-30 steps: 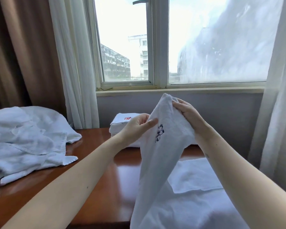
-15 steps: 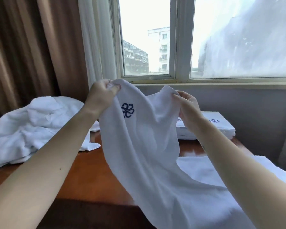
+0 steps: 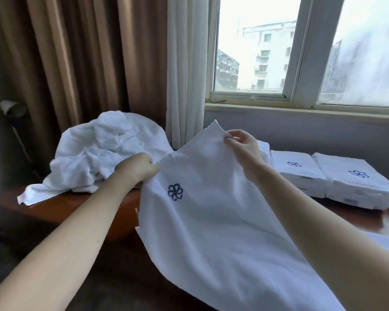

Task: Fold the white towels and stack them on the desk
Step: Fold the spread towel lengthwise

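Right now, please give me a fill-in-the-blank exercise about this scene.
1. The left hand and the right hand hold a towel whose logo is ____ in colour.
2. The crumpled pile lies on the ____ side of the desk.
3. The folded stacks sit under the ____.
Missing words: blue; left; window.

Up and left of your left grip (image 3: 142,167), brown curtains (image 3: 76,59) are hanging in deep folds. A white sheer curtain (image 3: 184,68) is hanging above, between it and your right grip (image 3: 240,144). Up and right of that grip, a window (image 3: 301,52) is showing pale apartment blocks (image 3: 265,57). Far left of your left grip, a grey lamp (image 3: 10,108) is sitting on a thin stem.
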A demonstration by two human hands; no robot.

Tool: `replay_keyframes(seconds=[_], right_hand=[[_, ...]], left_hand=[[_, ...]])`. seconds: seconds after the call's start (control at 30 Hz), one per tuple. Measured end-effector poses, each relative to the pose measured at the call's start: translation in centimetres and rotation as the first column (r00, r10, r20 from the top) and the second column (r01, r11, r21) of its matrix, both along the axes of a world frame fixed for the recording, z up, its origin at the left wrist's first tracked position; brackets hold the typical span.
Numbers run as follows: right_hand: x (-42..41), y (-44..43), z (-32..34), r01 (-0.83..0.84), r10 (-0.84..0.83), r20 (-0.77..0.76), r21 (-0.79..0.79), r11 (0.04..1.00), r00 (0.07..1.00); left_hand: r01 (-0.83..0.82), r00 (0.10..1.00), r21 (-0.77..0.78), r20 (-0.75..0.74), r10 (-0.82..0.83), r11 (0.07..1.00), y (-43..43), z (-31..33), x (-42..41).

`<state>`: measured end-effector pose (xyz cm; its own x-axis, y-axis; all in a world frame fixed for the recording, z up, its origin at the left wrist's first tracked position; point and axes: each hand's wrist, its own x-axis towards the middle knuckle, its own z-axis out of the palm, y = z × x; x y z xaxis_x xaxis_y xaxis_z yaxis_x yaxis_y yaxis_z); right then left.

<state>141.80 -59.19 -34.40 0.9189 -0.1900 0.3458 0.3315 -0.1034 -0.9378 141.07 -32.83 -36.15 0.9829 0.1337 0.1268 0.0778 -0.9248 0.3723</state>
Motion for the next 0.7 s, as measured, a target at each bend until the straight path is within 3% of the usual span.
replay_keyframes(seconds=[0.07,0.13,0.3,0.43,0.53,0.6,0.7], right_hand=[[0.9,0.9,-0.2,-0.020,0.020,-0.002,-0.032,0.999,1.000],[1.7,1.6,-0.4,-0.031,0.031,-0.002,-0.063,0.998,1.000],[3.2,1.7,-0.8,-0.023,0.023,0.002,-0.121,0.992,1.000],[4.1,0.8,-0.7,0.074,-0.065,0.047,-0.233,0.970,0.997],[4.5,0.3,-0.3,0.137,-0.107,0.106,-0.342,0.929,0.989],[4.5,0.6,-0.1,0.100,-0.067,0.097,-0.392,0.915,0.993],[4.0,2.2,-0.2,-0.063,0.074,0.017,-0.380,0.923,0.997]], left_hand=[[0.027,0.995,0.006,-0.098,-0.026,1.000,0.0,-1.4,0.9],[0.110,0.983,-0.107,-0.136,-0.125,0.988,-0.6,-2.4,2.2],[0.333,0.938,-0.299,0.011,-0.345,0.894,-3.5,-3.5,5.3],[0.355,0.934,-0.296,0.164,-0.319,0.887,-4.5,-3.9,7.1],[0.259,0.944,-0.295,0.279,-0.176,0.920,-3.8,-3.2,8.2],[0.228,0.946,-0.347,0.302,-0.122,0.910,-2.8,-2.8,9.0],[0.211,0.964,-0.532,0.252,-0.085,0.820,-1.4,-3.1,10.0]])
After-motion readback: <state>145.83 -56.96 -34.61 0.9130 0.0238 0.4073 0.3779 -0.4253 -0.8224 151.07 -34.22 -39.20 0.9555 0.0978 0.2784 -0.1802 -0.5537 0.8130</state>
